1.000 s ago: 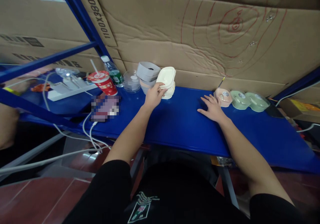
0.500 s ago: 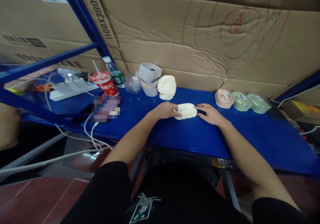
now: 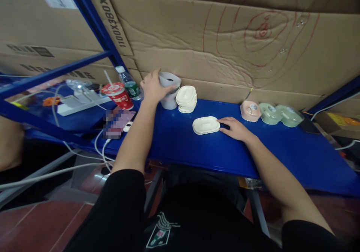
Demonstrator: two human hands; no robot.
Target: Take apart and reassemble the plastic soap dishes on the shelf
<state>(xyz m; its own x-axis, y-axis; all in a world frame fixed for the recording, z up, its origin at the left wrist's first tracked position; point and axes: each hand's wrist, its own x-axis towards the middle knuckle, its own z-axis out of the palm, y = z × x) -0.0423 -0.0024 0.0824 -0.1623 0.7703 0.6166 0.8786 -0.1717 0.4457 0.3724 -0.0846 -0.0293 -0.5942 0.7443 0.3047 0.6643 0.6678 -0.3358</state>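
A shallow cream oval tray (image 3: pixel 206 125) with a raised middle lies on the blue table. At its right end rests my right hand (image 3: pixel 234 128), its fingers stretched out and apart with the tips touching the rim. My left hand (image 3: pixel 154 87) reaches to the back left, wrapped over the upper of the stacked grey oval bands (image 3: pixel 169 80); the thumb lies across the front and the fingers are over the far left side. A lower band (image 3: pixel 169 101) sits beneath it. Just right of them is a stack of cream trays (image 3: pixel 186 99).
To the left stand a red paper cup (image 3: pixel 120 95), a water bottle (image 3: pixel 131 87) and a phone (image 3: pixel 119 123) with cables. Pink (image 3: pixel 250 111) and green packaged containers (image 3: pixel 270 113) sit at the right rear. Cardboard (image 3: pixel 197 66) walls the back; a blue post (image 3: pixel 95 23) rises left.
My left hand has let go of the cream tray and moved left and back to the grey bands. The right hand stays at the tray's right end.
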